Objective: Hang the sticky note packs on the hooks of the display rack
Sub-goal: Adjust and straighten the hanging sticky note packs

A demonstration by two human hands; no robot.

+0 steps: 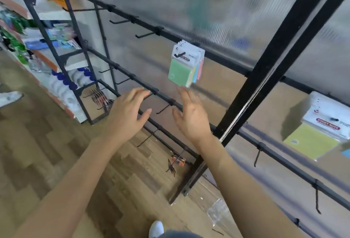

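Note:
Several sticky note packs, green in front, hang together on one hook of the black display rack. A second bunch of packs, yellow in front, hangs on a hook at the right. My left hand is held up below and left of the green bunch, fingers spread and holding nothing. My right hand is just under that bunch, fingers straight, its fingertips close to the packs' lower edge; contact cannot be told. Bare hooks stick out of the upper rail to the left.
More bare hooks line the lower rails. Small orange items hang low on the rack. A clear plastic bag lies on the wooden floor. Shelves of goods stand at the left. A frosted panel backs the rack.

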